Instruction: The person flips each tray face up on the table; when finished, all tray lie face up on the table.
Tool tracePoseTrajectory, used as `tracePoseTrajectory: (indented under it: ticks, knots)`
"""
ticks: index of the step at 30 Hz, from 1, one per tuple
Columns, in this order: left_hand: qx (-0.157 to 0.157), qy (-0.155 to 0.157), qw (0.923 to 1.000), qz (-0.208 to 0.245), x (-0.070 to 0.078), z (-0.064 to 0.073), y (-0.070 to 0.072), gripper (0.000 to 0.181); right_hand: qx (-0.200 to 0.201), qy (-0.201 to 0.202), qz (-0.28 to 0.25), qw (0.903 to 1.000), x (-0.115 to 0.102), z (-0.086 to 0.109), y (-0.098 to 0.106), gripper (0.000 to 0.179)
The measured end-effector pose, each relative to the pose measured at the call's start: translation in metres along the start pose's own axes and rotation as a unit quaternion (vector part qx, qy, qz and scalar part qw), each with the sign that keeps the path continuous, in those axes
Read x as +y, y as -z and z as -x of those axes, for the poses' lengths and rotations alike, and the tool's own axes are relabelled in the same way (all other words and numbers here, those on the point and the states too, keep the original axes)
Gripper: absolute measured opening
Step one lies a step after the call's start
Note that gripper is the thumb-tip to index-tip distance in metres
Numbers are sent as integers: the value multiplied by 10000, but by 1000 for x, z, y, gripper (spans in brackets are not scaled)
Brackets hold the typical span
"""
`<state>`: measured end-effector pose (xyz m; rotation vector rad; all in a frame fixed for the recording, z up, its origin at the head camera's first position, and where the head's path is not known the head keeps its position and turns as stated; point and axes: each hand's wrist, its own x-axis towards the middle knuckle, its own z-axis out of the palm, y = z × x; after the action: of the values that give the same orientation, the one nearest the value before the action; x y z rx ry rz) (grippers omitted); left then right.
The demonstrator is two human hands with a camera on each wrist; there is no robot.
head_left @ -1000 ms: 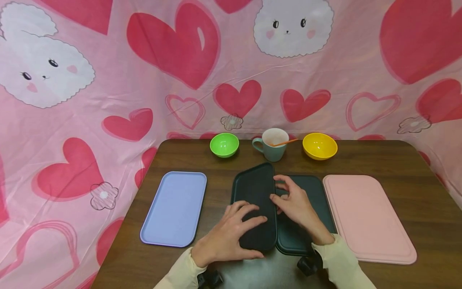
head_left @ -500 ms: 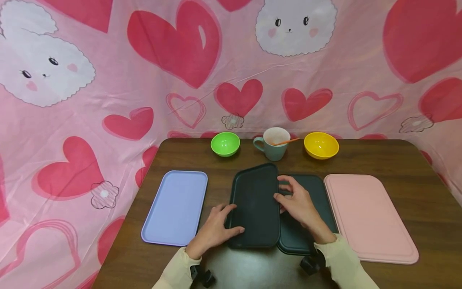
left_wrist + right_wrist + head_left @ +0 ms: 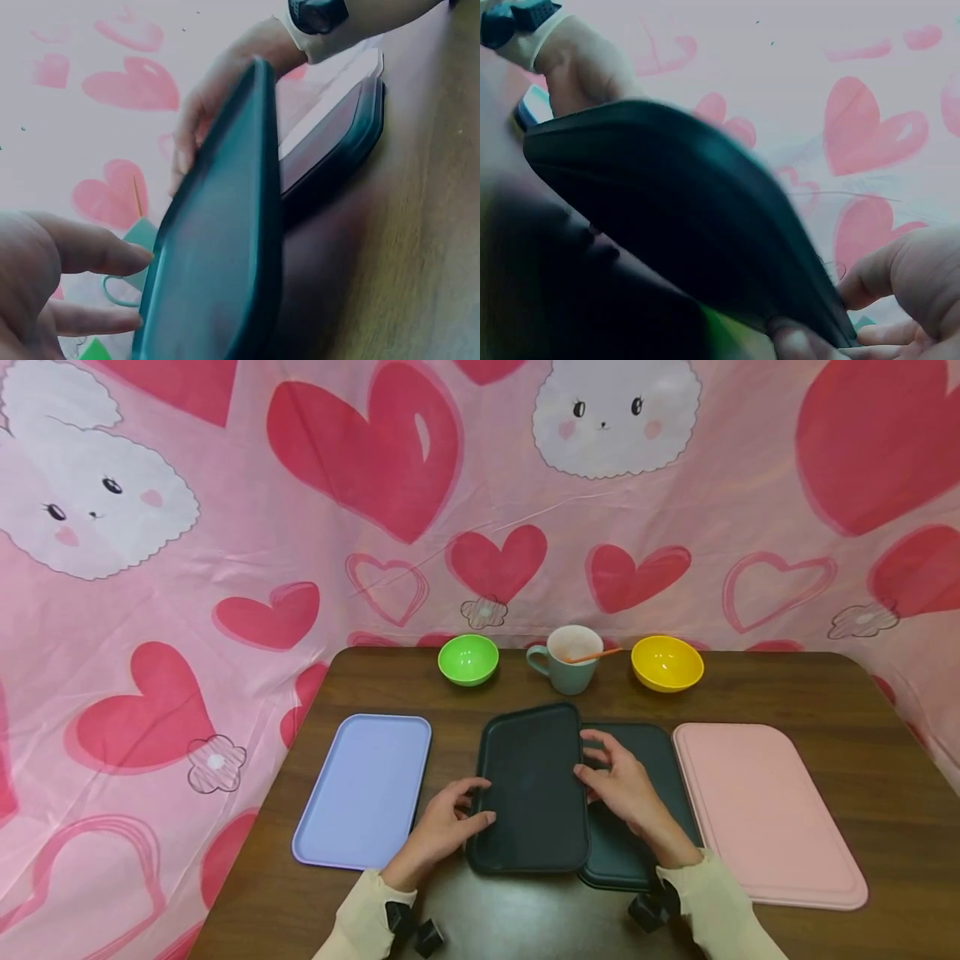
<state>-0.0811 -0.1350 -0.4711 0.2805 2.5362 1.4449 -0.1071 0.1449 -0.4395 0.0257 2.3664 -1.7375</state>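
A dark green tray (image 3: 528, 802) is held up off the table and tilted, seen from its underside in the right wrist view. My left hand (image 3: 442, 827) holds its left edge, thumb over the top; some fingers are hidden behind it. My right hand (image 3: 618, 781) pinches its right edge between thumb and fingers. In the left wrist view the raised tray (image 3: 210, 247) stands on edge before the lower dark tray (image 3: 337, 142). That lower dark green tray (image 3: 630, 856) lies flat, partly under the held one and my right hand.
A lavender tray (image 3: 363, 793) lies on the left, a pink tray (image 3: 765, 810) on the right. Along the back of the wooden table (image 3: 847, 718) stand a green bowl (image 3: 468, 662), a teal mug (image 3: 572, 672) with an orange stick, and a yellow bowl (image 3: 667, 664).
My left hand has drawn back from over the tray to its left edge and taken hold there. The held tray has shifted slightly right, its near edge swinging a little left.
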Motion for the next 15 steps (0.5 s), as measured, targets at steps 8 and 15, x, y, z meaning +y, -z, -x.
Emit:
tracePoseTrajectory:
  ticks: [8, 15]
  knots:
    - [725, 10, 9974, 52, 7, 7, 8, 45, -252, 138, 364, 9989, 8, -2, -6, 62]
    - [1009, 68, 9948, -96, 8, 14, 18, 46, -461, 43, 494, 9977, 8, -4, -18, 68]
